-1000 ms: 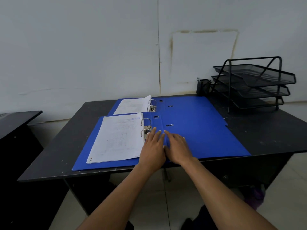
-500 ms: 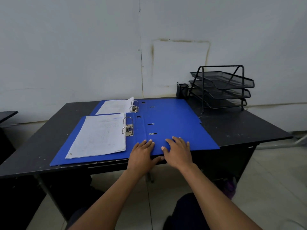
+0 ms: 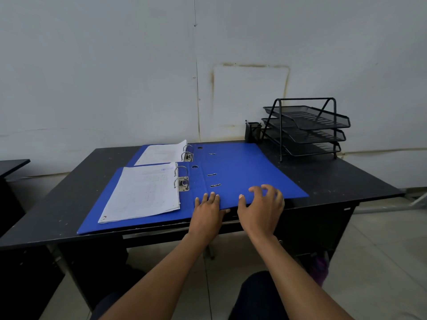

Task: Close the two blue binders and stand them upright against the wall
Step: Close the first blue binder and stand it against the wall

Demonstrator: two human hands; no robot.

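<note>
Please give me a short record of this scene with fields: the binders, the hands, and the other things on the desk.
near binder: open flat, papers on its left half
far binder: open flat, partly under the near one
left hand: flat on the near binder's front edge
right hand: fingers curled on the near binder's right cover
desk: black, against the wall
tray rack: three tiers, back right
pen holder: beside the rack

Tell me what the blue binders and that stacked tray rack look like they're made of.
Near binder and far binder: probably stiff board with a smooth blue plastic-looking skin that lies flat; silvery ring arches suggest metal. Tray rack: apparently black-coated wire mesh on thin rods; you can see through it.
</note>
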